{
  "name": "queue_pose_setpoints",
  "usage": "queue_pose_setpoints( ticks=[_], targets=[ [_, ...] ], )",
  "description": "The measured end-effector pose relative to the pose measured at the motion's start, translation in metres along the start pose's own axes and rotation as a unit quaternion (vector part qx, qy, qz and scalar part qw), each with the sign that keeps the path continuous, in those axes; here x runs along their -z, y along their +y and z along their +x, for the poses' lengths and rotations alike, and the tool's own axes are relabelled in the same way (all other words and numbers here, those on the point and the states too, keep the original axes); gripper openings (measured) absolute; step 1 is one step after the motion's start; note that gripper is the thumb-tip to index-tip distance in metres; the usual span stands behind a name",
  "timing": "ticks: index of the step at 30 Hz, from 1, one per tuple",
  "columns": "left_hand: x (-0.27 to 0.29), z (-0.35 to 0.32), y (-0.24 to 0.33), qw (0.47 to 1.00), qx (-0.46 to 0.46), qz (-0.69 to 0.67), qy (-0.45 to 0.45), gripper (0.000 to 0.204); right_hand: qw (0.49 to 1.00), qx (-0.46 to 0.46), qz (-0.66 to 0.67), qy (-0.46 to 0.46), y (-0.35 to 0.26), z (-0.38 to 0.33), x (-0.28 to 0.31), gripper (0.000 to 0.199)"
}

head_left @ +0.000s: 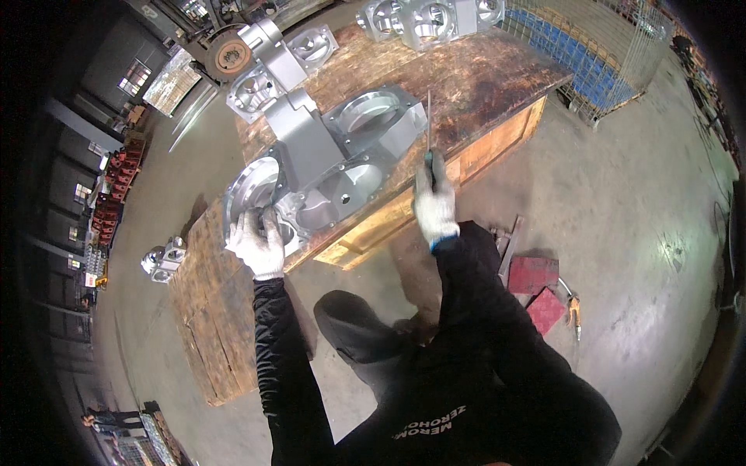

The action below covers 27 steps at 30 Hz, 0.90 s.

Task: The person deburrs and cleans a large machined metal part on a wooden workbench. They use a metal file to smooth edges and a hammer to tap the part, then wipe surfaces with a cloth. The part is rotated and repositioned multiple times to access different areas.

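Note:
A large silver metal casting [311, 147], with round bores and bolt-holed flanges, lies on a worn wooden workbench [497, 70]. My left hand [259, 245], in a white knit glove, grips the casting's near left rim beside a bore; part of its fingers is hidden against the metal. To the right of the casting, just off the bench's front edge, my gloved right hand [435, 203] is closed round the green handle of a long thin file [429, 120]. The file's metal shaft points away from me, apart from the casting; its exact kind is hard to make out.
More castings [435, 22] stand along the bench's far side. A wire cage [598, 66] with blue inside stands at the far right. Red plates [534, 275] and a yellow-handled tool [573, 311] lie on the floor to the right. People stand at the far lower left.

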<state>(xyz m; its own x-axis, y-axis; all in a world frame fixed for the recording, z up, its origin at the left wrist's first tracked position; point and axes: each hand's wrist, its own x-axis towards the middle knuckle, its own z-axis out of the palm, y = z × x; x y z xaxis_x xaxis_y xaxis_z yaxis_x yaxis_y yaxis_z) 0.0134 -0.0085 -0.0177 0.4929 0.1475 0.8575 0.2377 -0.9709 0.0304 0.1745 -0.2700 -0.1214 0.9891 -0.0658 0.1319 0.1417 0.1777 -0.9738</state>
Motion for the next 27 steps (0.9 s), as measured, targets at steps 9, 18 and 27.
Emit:
queue_pose_setpoints(
  ticks=[9,18,27],
  targets=[
    [-0.014,0.025,-0.021,0.988,0.085,-0.12,-0.048,0.018,0.999,-0.014,0.029,0.018,-0.004,-0.025,-0.03,0.055],
    [-0.012,0.026,-0.021,0.994,0.059,-0.054,-0.076,0.019,1.0,0.007,0.004,0.003,-0.029,0.031,-0.034,0.055],
    [-0.009,0.028,-0.021,0.994,0.038,-0.044,-0.088,0.027,0.986,-0.148,0.066,-0.03,0.002,0.033,-0.036,0.05]
  ],
)
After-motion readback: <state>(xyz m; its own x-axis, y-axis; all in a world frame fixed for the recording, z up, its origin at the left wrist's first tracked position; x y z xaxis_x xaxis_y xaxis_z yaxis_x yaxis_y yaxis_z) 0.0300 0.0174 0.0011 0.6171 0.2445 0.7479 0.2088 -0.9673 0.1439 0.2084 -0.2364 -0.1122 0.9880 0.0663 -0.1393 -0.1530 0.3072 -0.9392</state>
